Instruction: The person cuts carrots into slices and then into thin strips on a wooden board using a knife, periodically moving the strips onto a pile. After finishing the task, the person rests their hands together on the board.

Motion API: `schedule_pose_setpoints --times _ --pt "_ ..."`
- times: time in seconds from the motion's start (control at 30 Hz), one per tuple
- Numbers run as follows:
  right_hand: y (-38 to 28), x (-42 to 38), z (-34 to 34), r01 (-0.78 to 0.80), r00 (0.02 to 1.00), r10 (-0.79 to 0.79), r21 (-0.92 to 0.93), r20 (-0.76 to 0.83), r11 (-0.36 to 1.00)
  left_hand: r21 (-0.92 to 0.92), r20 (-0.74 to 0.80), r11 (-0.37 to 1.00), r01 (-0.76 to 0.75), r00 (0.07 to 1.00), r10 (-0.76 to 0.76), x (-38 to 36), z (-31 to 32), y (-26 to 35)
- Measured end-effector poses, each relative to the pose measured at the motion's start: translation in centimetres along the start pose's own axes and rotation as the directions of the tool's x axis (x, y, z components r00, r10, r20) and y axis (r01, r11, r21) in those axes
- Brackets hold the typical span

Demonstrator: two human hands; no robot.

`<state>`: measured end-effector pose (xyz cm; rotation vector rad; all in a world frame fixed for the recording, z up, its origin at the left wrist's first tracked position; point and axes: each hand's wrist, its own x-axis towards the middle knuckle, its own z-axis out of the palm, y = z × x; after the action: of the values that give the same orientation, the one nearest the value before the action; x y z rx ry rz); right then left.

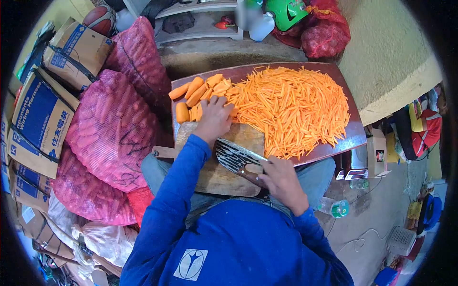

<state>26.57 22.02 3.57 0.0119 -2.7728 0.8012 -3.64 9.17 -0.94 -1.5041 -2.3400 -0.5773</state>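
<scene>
The cleaver (238, 159) is over the wooden board (205, 176), its long axis slanting from the handle on the right toward the far left, the blade end pointing that way. The right hand (285, 181) has its grip closed round the handle, forearm angled inward and forward from the lower right. The left hand (214, 119) reaches past the board's far edge, palm down, fingers slightly apart and bent over the carrot pieces (194, 90); whether its grip has hold of one, I cannot tell. Right of those pieces, carrot strips (300, 112) lie heaped on the brown counter (354, 129). Pink mesh sacks (112, 126) bulge to the left, beside cardboard boxes (40, 121).
</scene>
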Motion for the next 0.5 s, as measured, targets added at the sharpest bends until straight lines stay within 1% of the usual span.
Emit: schedule_pose_setpoints --times 0.03,0.07,0.1,0.13,0.2,0.27,0.33,0.37,0.4,0.43,0.47,0.5 --pt "0.5 -1.0 -0.5 -0.072 0.996 0.071 0.000 -0.054 0.997 -0.003 0.000 1.000 0.003 1.000 -0.003 0.5 0.1 -0.2" --pt "1.1 -2.1 -0.8 -0.073 0.996 0.072 -0.002 -0.049 0.997 0.023 0.045 1.000 -0.016 0.999 0.015 1.0 0.2 -0.4" --pt "1.8 -3.2 -1.0 -0.111 0.988 0.104 -0.060 -0.117 0.992 0.049 0.091 0.998 -0.037 0.995 0.032 1.3 0.4 -0.5" --pt "2.3 -4.1 -1.1 -0.153 0.974 0.130 -0.115 -0.188 0.982 0.045 0.092 0.998 -0.034 0.995 0.030 1.7 0.5 -0.7" --pt "2.8 -5.5 -1.7 -0.185 0.970 0.161 -0.121 -0.184 0.975 0.049 0.179 0.993 -0.108 0.979 0.098 2.2 0.5 -1.2" --pt "3.0 -5.8 -1.7 -0.219 0.963 0.194 -0.123 -0.187 0.968 0.017 0.159 0.994 -0.109 0.982 0.105 2.3 0.6 -1.4" --pt "2.4 -5.1 -1.9 -0.179 0.961 0.148 -0.117 -0.235 0.977 -0.016 0.143 0.993 -0.114 0.983 0.115 2.2 1.3 -2.1" --pt "2.2 -4.6 -1.9 -0.184 0.959 0.152 -0.115 -0.239 0.976 -0.112 0.098 0.993 -0.036 0.994 0.047 2.1 1.6 -2.6" --pt "2.0 -3.9 -1.8 -0.150 0.961 0.122 -0.098 -0.249 0.984 -0.211 0.060 0.977 0.041 0.998 -0.029 2.2 1.4 -2.7" --pt "1.7 -3.4 -1.7 -0.116 0.962 0.092 -0.080 -0.257 0.990 -0.211 0.065 0.977 0.042 0.997 -0.028 2.1 1.2 -3.0" --pt "1.3 -2.7 -1.8 -0.118 0.962 0.095 -0.075 -0.255 0.990 -0.276 0.063 0.956 0.096 0.995 -0.082 2.0 0.9 -3.2" --pt "0.7 -2.0 -2.1 -0.094 0.974 0.076 -0.076 -0.215 0.993 -0.340 0.062 0.929 0.149 0.989 -0.136 1.7 0.8 -3.5"
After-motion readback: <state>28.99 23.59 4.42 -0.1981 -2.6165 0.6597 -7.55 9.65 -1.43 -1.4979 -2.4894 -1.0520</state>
